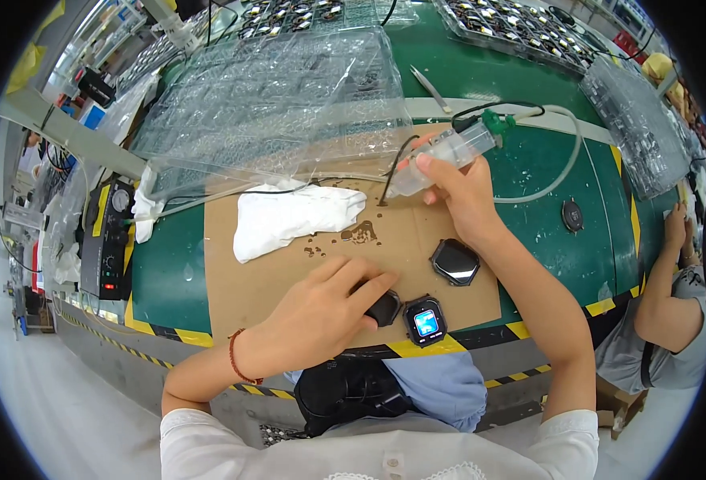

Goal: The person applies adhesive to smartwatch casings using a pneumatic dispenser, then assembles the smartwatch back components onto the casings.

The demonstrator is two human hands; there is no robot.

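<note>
My right hand is wrapped round a clear dispensing syringe, tilted with its tip down to the left above the cardboard sheet. A green cap on its upper end joins a clear hose. At the sheet's near edge my left hand is closed on a black watch case, partly hidden by the fingers. Just right of it lies a watch with a lit screen. A dark-screened watch rests farther right, below my right wrist.
A folded white cloth lies mid-sheet beside brown stains. Clear plastic trays fill the back left. A black control box stands left. Tweezers and a round black part lie on the green mat. A co-worker's arm is at right.
</note>
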